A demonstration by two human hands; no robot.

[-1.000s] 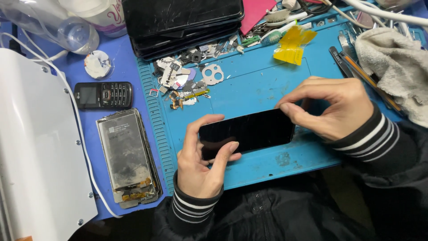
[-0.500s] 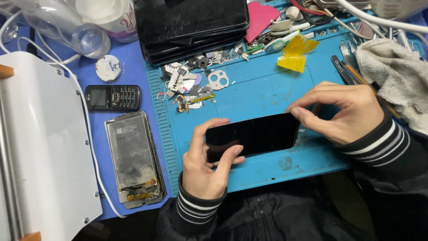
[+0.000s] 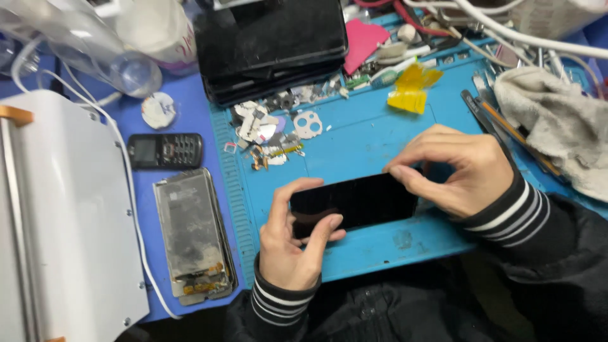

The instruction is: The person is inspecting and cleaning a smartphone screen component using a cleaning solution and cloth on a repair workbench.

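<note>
A black smartphone [image 3: 361, 199] with a dark screen lies lengthwise on the blue work mat [image 3: 373, 136]. My left hand [image 3: 291, 244] grips its left end, thumb across the glass. At the phone's upper right corner, my right hand [image 3: 459, 168] has its fingertips pinched on the edge. Both wrists show black sleeves with white-striped cuffs.
A worn phone back panel [image 3: 190, 231] and a small black keypad phone [image 3: 166, 151] lie left of the mat. Loose small parts [image 3: 272, 133], yellow tape [image 3: 411, 85], a stack of black tablets [image 3: 272, 41], tweezers [image 3: 500, 133], a grey cloth [image 3: 557, 126] and a white machine [image 3: 60, 221] surround the mat.
The view shifted slightly; both hands stay on the phone. My right fingertips have closed more tightly on the phone's upper right corner.
</note>
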